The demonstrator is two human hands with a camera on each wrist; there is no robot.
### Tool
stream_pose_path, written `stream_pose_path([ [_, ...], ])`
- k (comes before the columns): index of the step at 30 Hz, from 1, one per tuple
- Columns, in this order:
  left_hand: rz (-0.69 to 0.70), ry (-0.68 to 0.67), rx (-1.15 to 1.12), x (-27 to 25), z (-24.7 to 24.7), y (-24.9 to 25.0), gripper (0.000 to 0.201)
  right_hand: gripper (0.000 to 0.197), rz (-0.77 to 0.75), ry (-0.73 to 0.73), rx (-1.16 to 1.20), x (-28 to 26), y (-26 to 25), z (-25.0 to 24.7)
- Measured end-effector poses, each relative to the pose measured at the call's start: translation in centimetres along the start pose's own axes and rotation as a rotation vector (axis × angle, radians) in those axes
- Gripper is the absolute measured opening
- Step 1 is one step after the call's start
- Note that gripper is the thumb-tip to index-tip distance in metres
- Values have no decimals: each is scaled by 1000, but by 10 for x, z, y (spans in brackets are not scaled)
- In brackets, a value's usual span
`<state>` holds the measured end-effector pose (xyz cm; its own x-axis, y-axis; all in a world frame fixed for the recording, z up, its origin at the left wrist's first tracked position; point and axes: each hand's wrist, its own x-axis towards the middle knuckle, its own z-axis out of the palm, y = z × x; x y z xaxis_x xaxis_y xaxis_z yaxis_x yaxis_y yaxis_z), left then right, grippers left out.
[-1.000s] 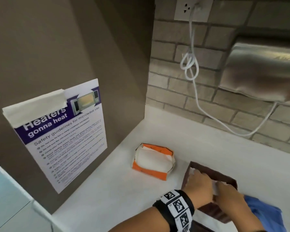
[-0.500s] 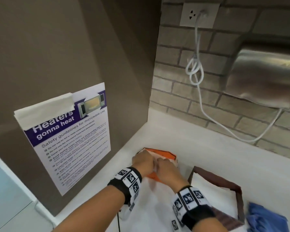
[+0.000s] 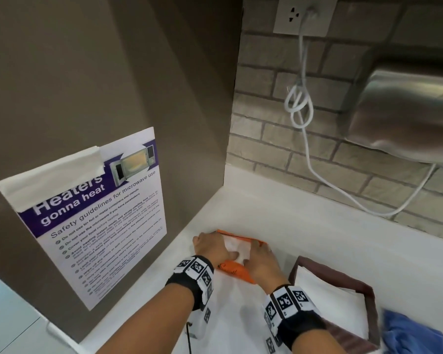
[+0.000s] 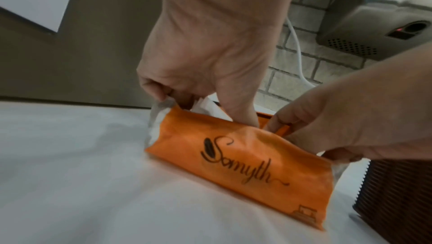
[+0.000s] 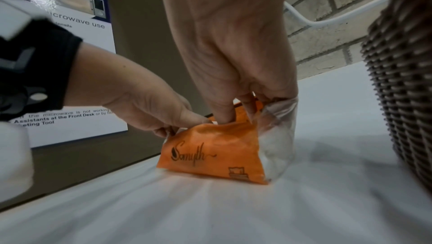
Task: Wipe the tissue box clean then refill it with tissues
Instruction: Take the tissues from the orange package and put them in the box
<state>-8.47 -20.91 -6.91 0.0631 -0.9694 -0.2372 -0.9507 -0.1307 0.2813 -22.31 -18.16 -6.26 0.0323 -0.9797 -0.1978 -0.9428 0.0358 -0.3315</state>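
Observation:
An orange plastic tissue pack (image 3: 234,270) lies on the white counter (image 3: 304,233), its top torn open and white tissues (image 3: 237,249) showing inside. My left hand (image 3: 215,247) grips the pack's left end, thumb pushed inside the open top (image 4: 205,113). At the right end my right hand (image 3: 256,259) grips it the same way (image 5: 240,115). The pack (image 4: 240,164) rests on the counter. To its right stands the brown woven tissue box (image 3: 368,295), open, with a stack of white tissues (image 3: 325,302) in it.
A blue cloth (image 3: 414,333) lies right of the box. A brown side wall with a microwave safety poster (image 3: 100,221) runs close on the left. Behind are a brick wall, a hanging white cable (image 3: 304,129) and a steel hand dryer (image 3: 407,116).
Both hands left the brown box, where they had set tissues down, and moved left to the orange pack. Their fingers have now dug into its open top.

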Motion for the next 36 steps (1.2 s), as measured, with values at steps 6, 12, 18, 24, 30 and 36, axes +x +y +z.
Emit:
stream_pose_path([
  [6,-33,-60,-43,2,0,3,62,48,16,-14,9,0,0,0],
  [12,-95,49,-57,-12,14,12,72,53,2,10,47,0,3,1],
  [18,-96,54,-268,-19,9,5,68,54,-2,10,68,-1,4,0],
  [24,-44,-179,-780,-4,20,-19,76,62,-10,-11,174,-1,8,-4],
  [30,175,-378,-981,-25,-7,-29,66,77,10,-22,261,0,10,-14],
  [36,349,-473,-1058,-39,-27,-39,56,58,-46,-94,614,-6,26,-19],
])
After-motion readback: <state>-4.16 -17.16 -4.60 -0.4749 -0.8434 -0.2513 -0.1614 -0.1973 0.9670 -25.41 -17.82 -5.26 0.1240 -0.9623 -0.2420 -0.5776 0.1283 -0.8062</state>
